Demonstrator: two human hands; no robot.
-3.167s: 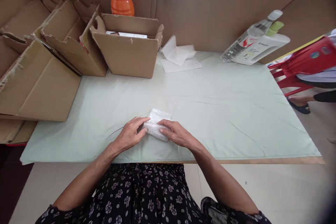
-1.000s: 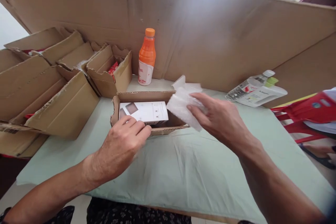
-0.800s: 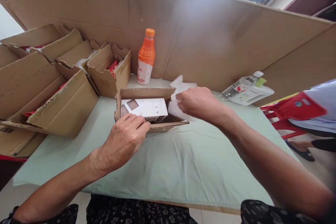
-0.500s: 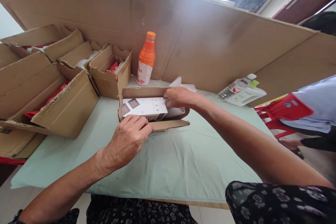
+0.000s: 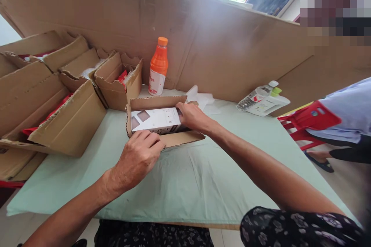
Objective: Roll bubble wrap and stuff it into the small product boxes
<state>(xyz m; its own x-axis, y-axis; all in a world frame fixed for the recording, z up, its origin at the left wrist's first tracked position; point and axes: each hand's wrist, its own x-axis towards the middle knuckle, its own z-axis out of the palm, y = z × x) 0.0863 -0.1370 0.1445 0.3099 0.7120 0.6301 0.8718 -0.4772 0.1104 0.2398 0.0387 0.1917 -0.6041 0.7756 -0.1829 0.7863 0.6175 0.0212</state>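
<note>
A small open cardboard box (image 5: pixel 182 139) stands on the table in front of me. Inside it lies a white printed carton (image 5: pixel 158 117) with grey squares and dark lettering on it. My left hand (image 5: pixel 145 148) is closed over the near left edge of the cardboard box, its fingertips curled inward. My right hand (image 5: pixel 193 115) reaches into the right half, its fingers bent against the right end of the white carton. The fingertips of that hand are partly hidden, and the inside of the box below it is dark.
Several open cardboard boxes (image 5: pixel 69 123) with red packets crowd the left side. An orange bottle (image 5: pixel 158 67) stands behind the work box, near crumpled white wrapping (image 5: pixel 199 98). A clear jug (image 5: pixel 262 100) lies tilted at the right by a cardboard wall (image 5: pixel 232 54). Beyond is a seated person (image 5: pixel 344 112).
The bubble wrap that showed under my right hand in the box is no longer visible there. My right hand has shifted against the carton's end. The whole view has moved slightly.
</note>
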